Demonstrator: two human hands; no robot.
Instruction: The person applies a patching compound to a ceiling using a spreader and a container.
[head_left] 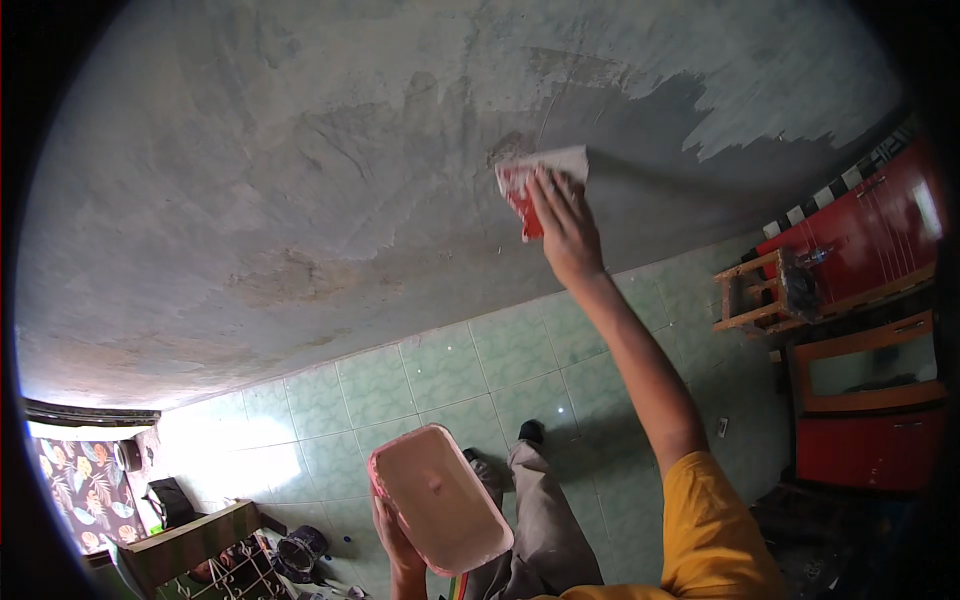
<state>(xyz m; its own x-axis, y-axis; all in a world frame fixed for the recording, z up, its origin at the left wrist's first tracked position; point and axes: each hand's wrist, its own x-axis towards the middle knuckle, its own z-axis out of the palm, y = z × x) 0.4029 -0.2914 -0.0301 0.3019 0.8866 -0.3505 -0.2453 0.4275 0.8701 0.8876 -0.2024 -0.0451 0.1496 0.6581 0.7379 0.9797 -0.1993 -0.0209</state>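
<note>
My right hand [563, 222] reaches up to the grey plastered wall [420, 190]. Its fingers press on a wide putty scraper [568, 158] with a pale blade and a red part, whose blade meets the wall beside a rough brownish patch. Low in front of me, my left hand [396, 535] grips a pinkish rectangular tub [445, 500] by its left side, the thumb and fingers partly hidden behind it. The tub's inside is smeared, with a small pink lump on its bottom.
Green tiled floor [450, 370] meets the wall's base. To the right stand a wooden stool [750, 292] and red cabinets [865, 450]. At the lower left are a dark bucket [300, 550], a metal-framed piece of furniture [190, 545] and a patterned curtain [85, 490].
</note>
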